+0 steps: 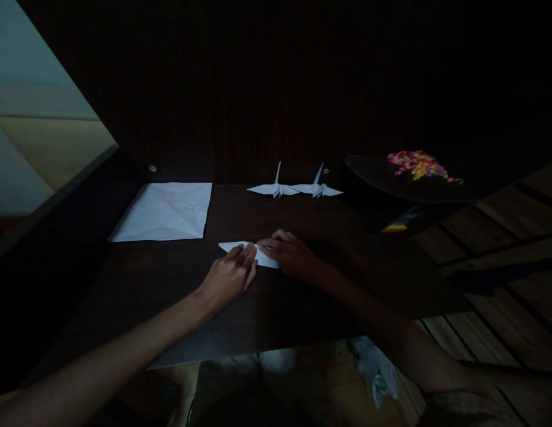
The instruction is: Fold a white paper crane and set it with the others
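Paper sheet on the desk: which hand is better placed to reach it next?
Probably the left hand: it's nearer the paper sheet. The right hand is farther off, and both hands touch the folded paper.

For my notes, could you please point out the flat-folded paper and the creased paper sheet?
Flat-folded paper (264,260), head view: exposed right part.
Creased paper sheet (166,212), head view: its middle.

Folded paper (262,258): partly covered by left hand (231,271) and right hand (293,255). Left forearm (137,338): cut off at view's left edge. Multicoloured cluster (418,165): individual pieces too small to identify.
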Tool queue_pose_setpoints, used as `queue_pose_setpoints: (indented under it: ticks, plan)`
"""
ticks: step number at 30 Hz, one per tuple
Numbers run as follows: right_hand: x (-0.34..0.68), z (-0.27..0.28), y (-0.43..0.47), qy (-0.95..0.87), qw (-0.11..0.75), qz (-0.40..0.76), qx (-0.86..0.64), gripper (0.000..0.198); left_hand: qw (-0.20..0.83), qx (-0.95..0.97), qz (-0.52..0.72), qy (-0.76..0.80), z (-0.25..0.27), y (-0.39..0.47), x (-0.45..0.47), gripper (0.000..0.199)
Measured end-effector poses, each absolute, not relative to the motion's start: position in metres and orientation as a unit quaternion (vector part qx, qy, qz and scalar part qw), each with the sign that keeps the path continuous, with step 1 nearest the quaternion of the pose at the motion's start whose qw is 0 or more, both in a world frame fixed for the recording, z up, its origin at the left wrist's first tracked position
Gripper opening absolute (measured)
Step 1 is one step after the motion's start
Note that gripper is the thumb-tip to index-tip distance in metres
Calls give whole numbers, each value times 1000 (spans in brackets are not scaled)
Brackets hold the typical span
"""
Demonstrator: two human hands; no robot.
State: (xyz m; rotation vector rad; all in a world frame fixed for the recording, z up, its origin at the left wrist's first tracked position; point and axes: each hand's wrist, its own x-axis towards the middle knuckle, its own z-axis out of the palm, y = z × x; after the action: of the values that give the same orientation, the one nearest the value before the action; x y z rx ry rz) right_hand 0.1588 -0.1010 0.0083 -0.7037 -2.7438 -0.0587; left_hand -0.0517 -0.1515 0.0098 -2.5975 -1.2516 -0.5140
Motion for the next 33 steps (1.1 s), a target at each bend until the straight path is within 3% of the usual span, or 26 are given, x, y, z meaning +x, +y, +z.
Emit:
queue_pose_setpoints:
  ticks: [22, 33]
  plan:
    - [160, 14, -102, -955, 145, -14, -258, 50, 96, -870, -173, -451, 12, -150, -50, 43]
    - [172, 13, -97, -928, 256, 39, -267, 34, 91, -875, -160, -447, 13, -150, -51, 40]
